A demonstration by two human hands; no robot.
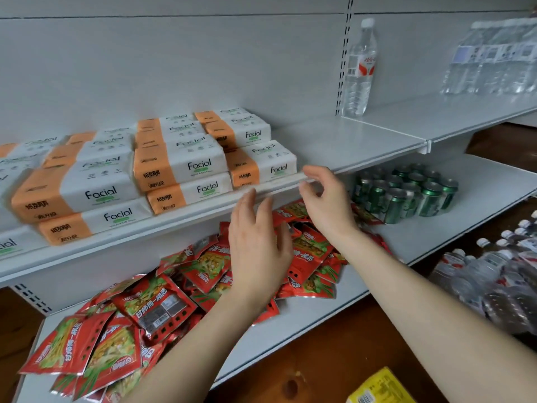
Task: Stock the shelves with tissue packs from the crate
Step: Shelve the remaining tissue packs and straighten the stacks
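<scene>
Up close at a white store shelf [363, 141], a person's two bare hands hover just in front of its front edge, both empty. Left hand [257, 245] is raised flat with its grip apart, fingers spread and pointing up toward the shelf lip. Right hand [327, 199] sits just beside it, nearer the shelf's open right part, its grip also apart, thumb and fingers curved loosely around nothing.

Tissue packs [180, 164], white with orange bands and the word "Facial", fill the left part of the shelf in stacks that reach the front edge; the rightmost pack [261, 167] lies single at the front edge, just beside the right hand's fingertips. Whether the fingertips touch it cannot be told. To the right of the packs the shelf surface is bare up to its right end.

On the adjoining shelf to the right stands an upright water bottle [359, 68] against the back panel, with wrapped bottle packs [494, 56] at the far right, blurred. Below, the lower shelf [436, 237] carries a loose heap of red snack packets [162, 303] under the hands and a cluster of green cans [406, 193] toward its back right. More bottled water [494, 274] lies at the right edge.
</scene>
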